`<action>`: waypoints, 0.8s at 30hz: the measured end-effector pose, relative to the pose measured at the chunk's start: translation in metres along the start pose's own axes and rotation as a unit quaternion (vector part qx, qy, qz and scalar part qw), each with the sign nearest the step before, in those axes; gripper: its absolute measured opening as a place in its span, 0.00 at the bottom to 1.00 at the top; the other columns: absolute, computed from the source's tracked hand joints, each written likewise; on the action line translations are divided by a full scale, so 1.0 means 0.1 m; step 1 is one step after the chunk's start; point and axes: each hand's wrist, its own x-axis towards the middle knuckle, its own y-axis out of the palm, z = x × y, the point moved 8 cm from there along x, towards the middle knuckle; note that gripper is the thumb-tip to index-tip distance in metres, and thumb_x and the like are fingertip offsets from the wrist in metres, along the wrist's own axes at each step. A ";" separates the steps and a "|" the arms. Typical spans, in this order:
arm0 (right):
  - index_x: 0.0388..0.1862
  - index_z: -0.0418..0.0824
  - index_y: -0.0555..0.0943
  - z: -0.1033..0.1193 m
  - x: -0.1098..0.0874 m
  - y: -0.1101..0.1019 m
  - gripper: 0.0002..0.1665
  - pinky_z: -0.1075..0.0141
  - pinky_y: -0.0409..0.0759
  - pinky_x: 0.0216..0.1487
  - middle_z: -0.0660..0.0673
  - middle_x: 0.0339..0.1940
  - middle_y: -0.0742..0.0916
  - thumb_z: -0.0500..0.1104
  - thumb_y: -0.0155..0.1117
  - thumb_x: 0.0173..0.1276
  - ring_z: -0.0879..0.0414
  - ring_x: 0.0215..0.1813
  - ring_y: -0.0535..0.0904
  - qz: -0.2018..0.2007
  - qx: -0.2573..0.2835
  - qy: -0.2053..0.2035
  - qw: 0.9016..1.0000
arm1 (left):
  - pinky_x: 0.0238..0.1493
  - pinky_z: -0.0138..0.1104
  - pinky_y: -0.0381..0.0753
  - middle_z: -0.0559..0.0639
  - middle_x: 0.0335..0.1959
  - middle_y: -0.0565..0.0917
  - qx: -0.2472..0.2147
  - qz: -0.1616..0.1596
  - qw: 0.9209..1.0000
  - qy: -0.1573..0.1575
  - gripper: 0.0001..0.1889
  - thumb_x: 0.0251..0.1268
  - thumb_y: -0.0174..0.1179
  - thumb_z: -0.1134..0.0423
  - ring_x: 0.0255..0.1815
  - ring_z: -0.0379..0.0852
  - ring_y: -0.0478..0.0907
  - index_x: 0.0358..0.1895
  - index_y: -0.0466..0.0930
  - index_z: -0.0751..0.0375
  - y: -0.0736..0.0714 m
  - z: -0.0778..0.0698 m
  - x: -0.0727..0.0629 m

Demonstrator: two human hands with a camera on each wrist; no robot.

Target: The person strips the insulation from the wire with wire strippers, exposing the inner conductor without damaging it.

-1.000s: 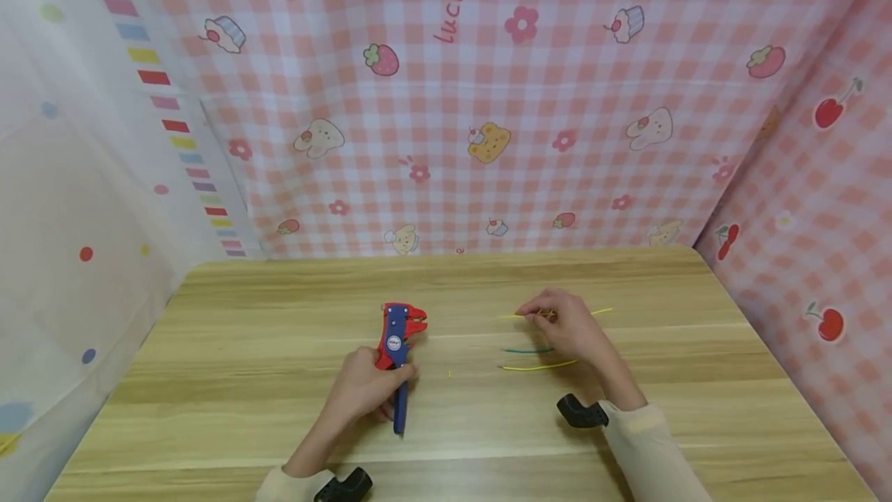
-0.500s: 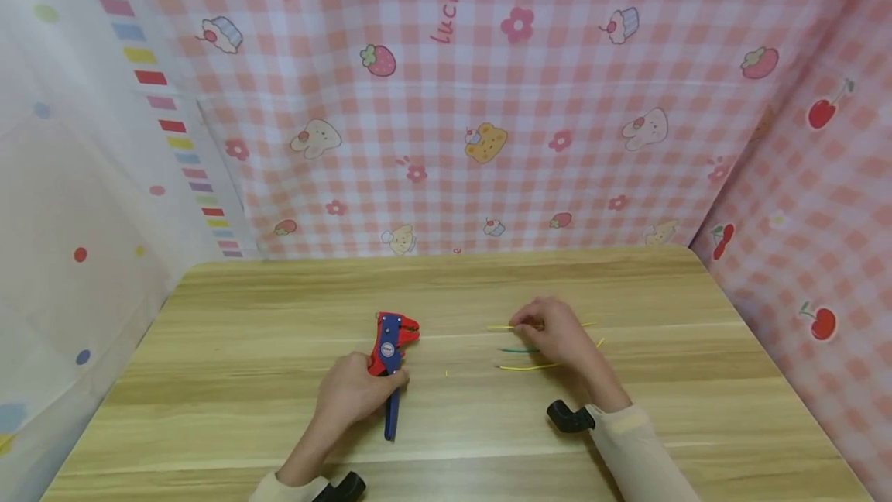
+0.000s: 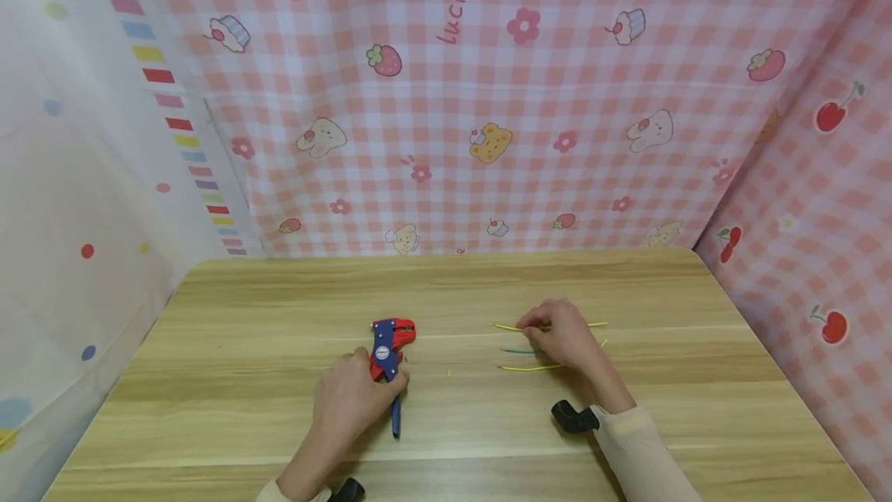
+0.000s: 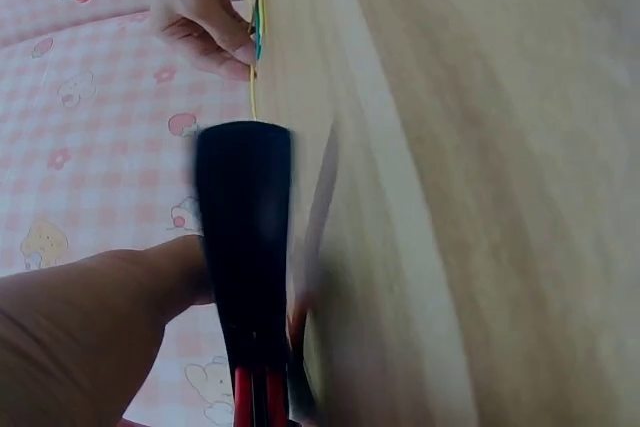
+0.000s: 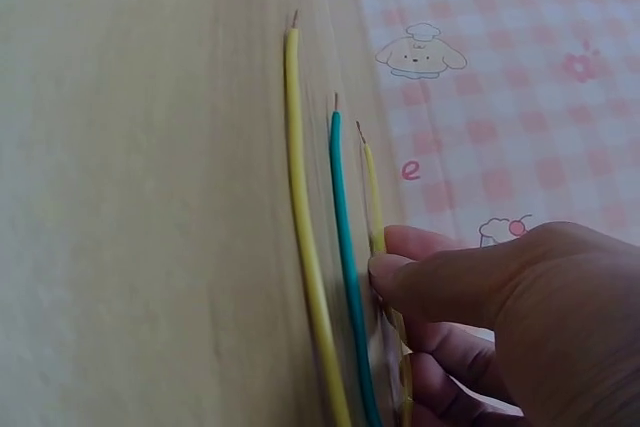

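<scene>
My left hand [image 3: 351,397] grips a red and blue wire stripper [image 3: 384,338] by its handles, head pointing away. In the left wrist view, its dark handle [image 4: 243,237] stands beside my thumb. At right, my right hand [image 3: 560,331] pinches the farthest yellow wire [image 5: 374,187] between thumb and fingertips, close over the table. A green wire [image 5: 343,217] and a thicker yellow wire [image 5: 302,197] lie roughly parallel to it, on the near side. Bare copper shows at one end of all three wires. My right hand and wrist partly cover them in the head view.
A tiny yellow scrap [image 3: 449,373] lies on the wooden table [image 3: 460,432] between the hands. Patterned cloth [image 3: 446,99] hangs behind the table and at both sides. A black device [image 3: 574,417] is strapped at the right sleeve.
The right hand has brought its yellow wire nearer, alongside the others, and lowered it. The stripper has shifted left and nearer, and the gap at its red head has narrowed.
</scene>
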 end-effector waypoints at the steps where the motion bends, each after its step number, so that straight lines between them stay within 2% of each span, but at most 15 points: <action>1: 0.35 0.46 0.91 -0.01 0.00 0.00 0.07 0.58 0.75 0.48 0.50 0.34 0.88 0.34 0.70 0.67 0.53 0.43 0.77 0.001 0.000 0.001 1.000 | 0.16 0.32 0.60 0.48 0.20 0.71 0.007 -0.007 1.000 0.005 0.25 0.55 0.70 0.39 0.18 0.43 0.68 0.29 0.74 0.59 -0.01 -0.01 0.00; 6: 0.35 0.46 0.91 0.00 0.00 -0.02 0.07 0.57 0.76 0.49 0.50 0.35 0.88 0.34 0.70 0.67 0.53 0.44 0.78 0.009 0.008 -0.004 1.000 | 0.16 0.31 0.62 0.48 0.19 0.73 0.033 -0.028 0.999 0.016 0.25 0.54 0.71 0.40 0.18 0.43 0.69 0.28 0.75 0.60 -0.06 -0.02 -0.01; 9: 0.36 0.46 0.90 0.00 0.00 -0.03 0.07 0.54 0.79 0.52 0.50 0.35 0.88 0.35 0.70 0.67 0.52 0.45 0.80 0.018 0.013 -0.004 1.000 | 0.16 0.31 0.62 0.48 0.19 0.73 0.040 -0.031 0.999 0.018 0.25 0.54 0.70 0.40 0.18 0.44 0.69 0.28 0.76 0.60 -0.07 -0.03 0.00; 12: 0.37 0.45 0.90 -0.02 -0.01 -0.05 0.06 0.52 0.81 0.53 0.50 0.37 0.89 0.35 0.70 0.67 0.52 0.46 0.81 0.031 0.016 0.002 0.999 | 0.17 0.32 0.63 0.48 0.19 0.73 0.044 -0.019 0.999 0.015 0.27 0.55 0.69 0.37 0.19 0.44 0.70 0.29 0.76 0.60 -0.05 -0.03 0.02; 15: 0.40 0.43 0.90 -0.04 -0.02 -0.08 0.05 0.53 0.83 0.52 0.49 0.38 0.90 0.35 0.70 0.68 0.53 0.45 0.83 0.041 0.024 0.004 0.999 | 0.18 0.32 0.62 0.48 0.20 0.73 0.045 0.007 0.999 0.003 0.30 0.57 0.66 0.32 0.20 0.45 0.70 0.30 0.76 0.59 -0.02 0.01 0.04; 19: 0.45 0.40 0.89 -0.03 -0.06 -0.17 0.08 0.55 0.84 0.48 0.46 0.40 0.90 0.36 0.68 0.69 0.53 0.43 0.84 0.036 0.028 -0.002 0.999 | 0.17 0.34 0.61 0.48 0.18 0.74 0.023 0.023 0.999 -0.010 0.32 0.58 0.64 0.28 0.18 0.45 0.70 0.26 0.73 0.56 -0.02 0.08 0.08; 21: 0.47 0.39 0.88 -0.03 -0.09 -0.23 0.09 0.55 0.84 0.48 0.45 0.42 0.90 0.36 0.67 0.70 0.52 0.44 0.83 0.029 0.026 -0.005 0.999 | 0.16 0.34 0.61 0.48 0.18 0.73 0.004 0.023 1.000 -0.013 0.31 0.59 0.63 0.29 0.18 0.45 0.70 0.24 0.72 0.55 -0.03 0.12 0.10; 24: 0.50 0.37 0.87 -0.04 -0.14 -0.30 0.11 0.51 0.84 0.51 0.42 0.46 0.89 0.36 0.66 0.71 0.49 0.47 0.83 0.019 0.026 -0.010 0.999 | 0.17 0.33 0.62 0.49 0.19 0.73 -0.018 0.022 1.000 -0.012 0.29 0.63 0.63 0.32 0.19 0.45 0.70 0.26 0.73 0.57 -0.06 0.20 0.14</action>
